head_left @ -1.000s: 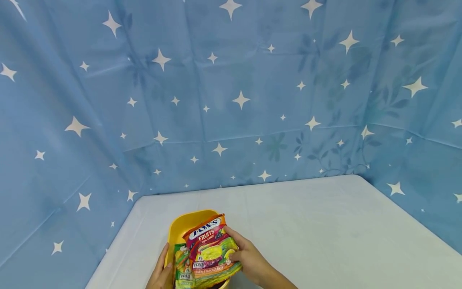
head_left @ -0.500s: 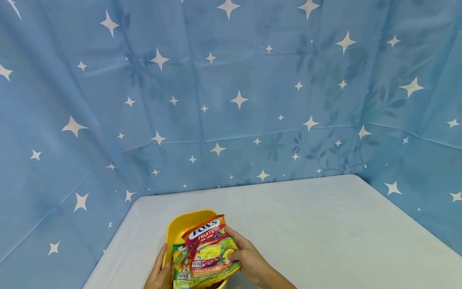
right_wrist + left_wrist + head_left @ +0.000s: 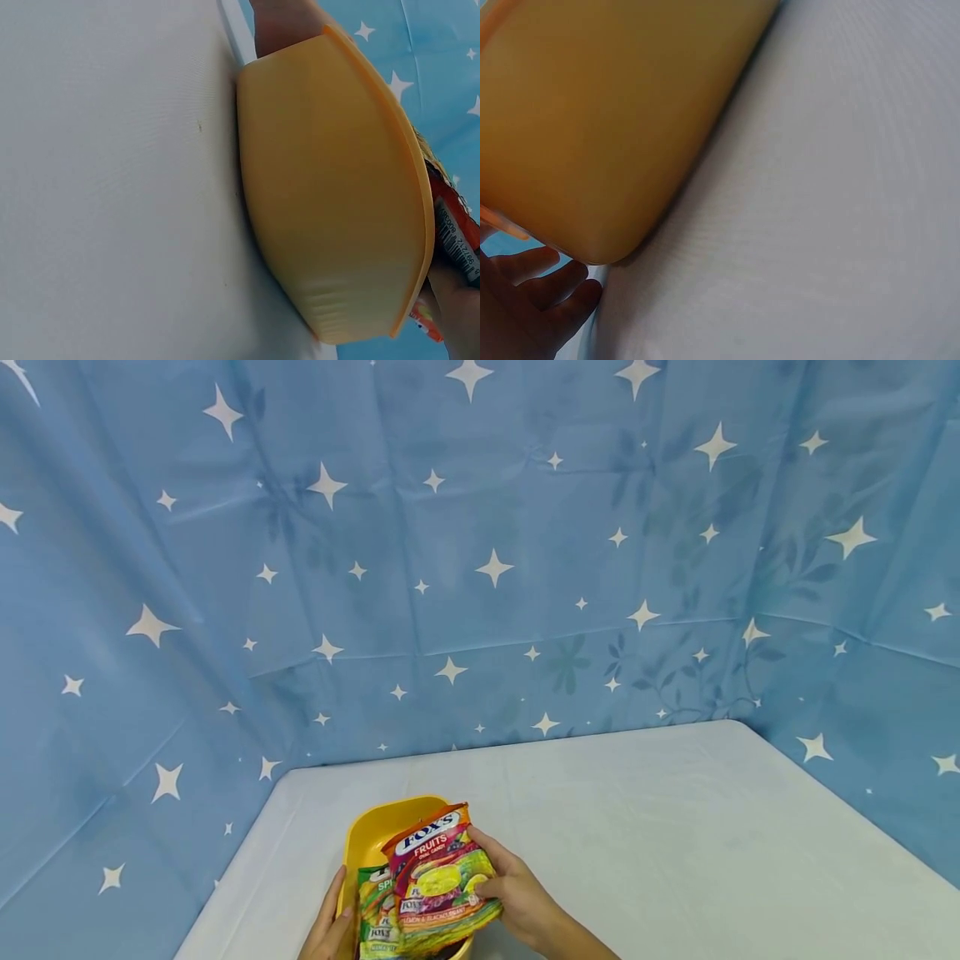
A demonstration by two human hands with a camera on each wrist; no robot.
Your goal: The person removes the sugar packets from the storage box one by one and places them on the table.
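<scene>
A yellow plastic bin [image 3: 372, 832] stands on the white table, with its outer wall filling much of both wrist views. My left hand [image 3: 327, 920] holds the bin's left side, thumb at the rim; its fingers [image 3: 574, 304] show by a bin corner in the left wrist view. Over the bin's opening, my right hand [image 3: 517, 892] grips a red and yellow Fox's Fruits candy bag [image 3: 435, 870] by its right edge, thumb on the front. Behind it, partly covered, a green Fox's candy bag [image 3: 377, 906] leans in the bin. The bag's barcode side [image 3: 459, 238] shows in the right wrist view.
The white tabletop [image 3: 637, 827] stretches to the right and behind the bin. Blue cloth curtains [image 3: 495, 610] printed with white stars hang along the back and both sides.
The red candy bag shifts very slightly to the right over the bin, and a bit more of the green bag's lettering shows. Both hands keep their hold.
</scene>
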